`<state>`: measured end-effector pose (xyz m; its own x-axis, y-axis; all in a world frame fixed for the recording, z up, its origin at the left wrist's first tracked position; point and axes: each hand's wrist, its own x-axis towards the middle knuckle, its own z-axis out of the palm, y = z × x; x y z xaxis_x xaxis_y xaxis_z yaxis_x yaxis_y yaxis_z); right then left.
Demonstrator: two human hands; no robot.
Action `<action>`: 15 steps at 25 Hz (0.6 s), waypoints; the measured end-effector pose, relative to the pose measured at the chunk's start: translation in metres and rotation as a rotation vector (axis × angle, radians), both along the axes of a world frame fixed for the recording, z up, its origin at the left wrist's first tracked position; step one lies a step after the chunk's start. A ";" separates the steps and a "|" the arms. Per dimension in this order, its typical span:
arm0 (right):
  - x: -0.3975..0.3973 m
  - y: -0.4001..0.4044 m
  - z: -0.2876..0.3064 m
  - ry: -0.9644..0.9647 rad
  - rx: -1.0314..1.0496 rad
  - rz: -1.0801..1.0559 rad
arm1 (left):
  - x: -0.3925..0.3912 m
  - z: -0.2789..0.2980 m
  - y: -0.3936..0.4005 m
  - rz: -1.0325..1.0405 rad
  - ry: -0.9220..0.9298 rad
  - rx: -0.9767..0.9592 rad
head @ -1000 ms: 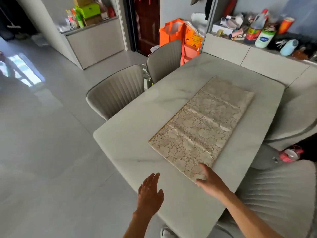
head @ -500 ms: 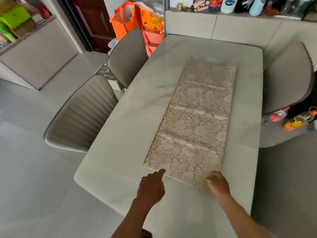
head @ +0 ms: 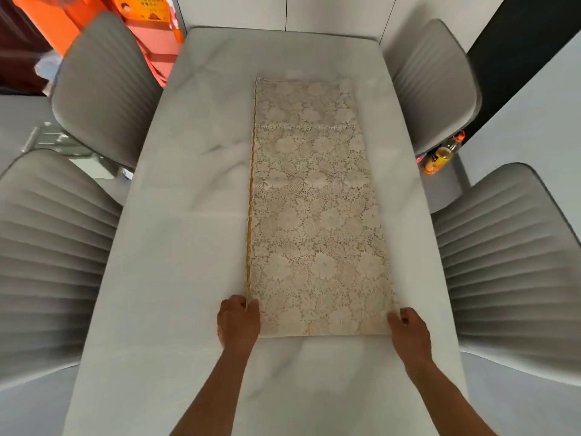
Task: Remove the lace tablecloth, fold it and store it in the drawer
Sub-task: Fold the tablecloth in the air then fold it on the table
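I stand at the end of a pale marble-look dining table, with four grey ribbed chairs around it, two on my left and two on my right. An orange bag sits on the floor beyond the far left chair, and a bottle of yellow drink stands between the right chairs. The lace tablecloth lies flat on the table, folded into a long narrow strip running away from me. My left hand pinches its near left corner, and my right hand grips the near right corner, fingers curled over the edge, both forearms reaching straight forward.
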<state>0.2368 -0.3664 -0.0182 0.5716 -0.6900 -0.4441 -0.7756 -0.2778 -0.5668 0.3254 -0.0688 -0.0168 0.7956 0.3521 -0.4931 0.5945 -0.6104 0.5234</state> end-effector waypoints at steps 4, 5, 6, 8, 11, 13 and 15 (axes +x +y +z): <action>-0.031 0.006 0.013 -0.131 0.162 -0.089 | -0.021 0.019 0.014 0.086 0.007 -0.280; -0.041 0.010 0.023 -0.149 0.254 -0.137 | -0.035 0.030 0.024 0.134 -0.005 -0.365; -0.055 0.013 0.034 -0.176 0.353 -0.179 | -0.053 0.043 0.035 0.168 -0.023 -0.425; -0.088 0.013 0.054 -0.188 0.503 -0.233 | -0.091 0.068 0.061 0.186 0.000 -0.516; -0.112 0.005 0.089 -0.166 0.749 -0.228 | -0.121 0.101 0.090 0.190 0.104 -0.603; -0.095 -0.002 0.101 -0.141 0.859 -0.229 | -0.105 0.112 0.093 0.241 0.174 -0.668; -0.060 -0.005 0.108 -0.140 0.901 -0.218 | -0.069 0.116 0.093 0.288 0.226 -0.807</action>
